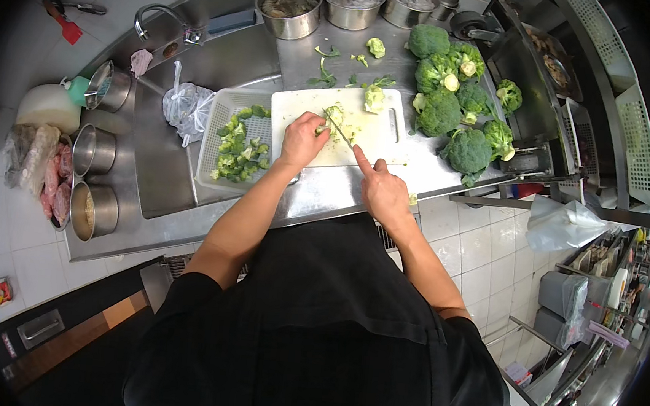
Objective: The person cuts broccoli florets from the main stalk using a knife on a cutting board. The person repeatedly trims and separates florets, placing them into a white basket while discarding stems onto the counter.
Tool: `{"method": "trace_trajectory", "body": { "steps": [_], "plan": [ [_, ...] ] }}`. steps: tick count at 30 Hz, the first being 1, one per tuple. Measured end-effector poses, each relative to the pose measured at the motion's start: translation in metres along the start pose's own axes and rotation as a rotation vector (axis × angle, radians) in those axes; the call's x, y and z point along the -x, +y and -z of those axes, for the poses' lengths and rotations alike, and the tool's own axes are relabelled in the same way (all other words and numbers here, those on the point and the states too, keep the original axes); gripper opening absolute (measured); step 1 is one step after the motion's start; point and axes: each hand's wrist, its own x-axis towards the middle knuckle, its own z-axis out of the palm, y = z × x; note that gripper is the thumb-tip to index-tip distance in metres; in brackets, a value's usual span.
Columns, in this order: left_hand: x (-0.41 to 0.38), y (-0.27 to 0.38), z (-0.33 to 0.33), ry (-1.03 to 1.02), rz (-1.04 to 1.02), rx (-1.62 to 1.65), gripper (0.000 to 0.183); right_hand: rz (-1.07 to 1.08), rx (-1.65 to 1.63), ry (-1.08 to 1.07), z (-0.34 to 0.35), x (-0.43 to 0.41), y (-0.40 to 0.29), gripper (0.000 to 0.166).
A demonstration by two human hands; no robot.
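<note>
My left hand [304, 139] grips a piece of broccoli stalk [334, 114] over the left half of a white cutting board [357, 154]. In my right hand [384, 191] is a knife [339, 128], its blade lying against that piece and my index finger stretched along its back. Small pale green scraps dot the board around the blade. A trimmed broccoli stem [374, 99] stands near the board's upper right, by the handle slot. Left of the board, a white perforated basket [209, 136] holds cut broccoli florets [238, 147].
Several broccoli heads [438, 112] are heaped right of the board. Metal pots [289, 25] line the counter's back. The basket overlaps a sink [161, 173] with a faucet [162, 15] and a knotted plastic bag [189, 106]. Metal bowls [95, 150] stand at far left.
</note>
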Motion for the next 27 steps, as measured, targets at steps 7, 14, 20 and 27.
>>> {"method": "trace_trajectory", "body": {
  "steps": [7,14,20,27],
  "plan": [
    [-0.003,-0.006,-0.004,-0.002,-0.007,0.018,0.021,0.053,0.22,0.014,-0.017,-0.011,0.018,0.068],
    [-0.009,-0.005,0.006,-0.126,0.075,-0.018,0.036,0.018,0.074,-0.105,-0.006,-0.014,0.025,0.066],
    [-0.034,0.006,-0.021,-0.103,-0.15,-0.282,0.06,-0.102,-0.323,0.012,0.03,0.013,0.041,0.059],
    [-0.045,-0.008,0.005,-0.035,0.0,-0.138,0.033,-0.389,-0.402,0.04,0.05,0.03,0.042,0.056]
  ]
}}
